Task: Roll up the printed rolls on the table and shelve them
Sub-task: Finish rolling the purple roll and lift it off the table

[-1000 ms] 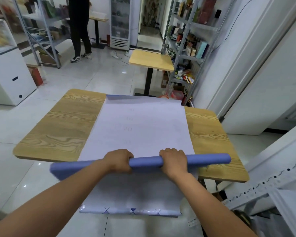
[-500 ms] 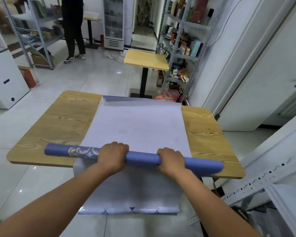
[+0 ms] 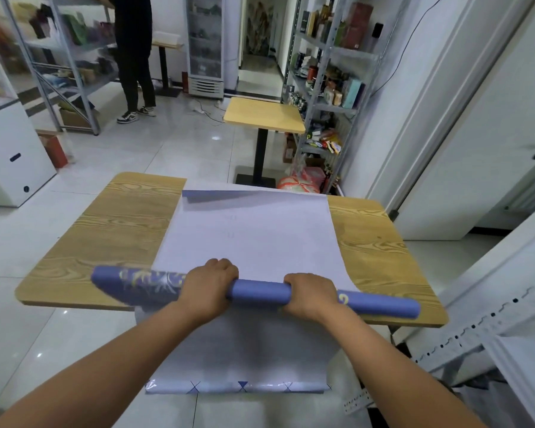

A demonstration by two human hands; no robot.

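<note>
White floor tiles surround the wooden table [image 3: 130, 230]; metal shelves [image 3: 325, 72] stand behind. Left hand [image 3: 209, 290] and right hand [image 3: 309, 296] each have a closed grip around the blue roll [image 3: 260, 293].

No text, brand or number can be read. Faint grey marks show through the pale sheet [image 3: 250, 239] on the table [image 3: 112, 230], too dim to make out. The blue roll [image 3: 260, 293] bears gold ornament, not lettering. Boxes and bottles on the metal shelf [image 3: 331, 72] carry labels, all too small and blurred to read.
</note>
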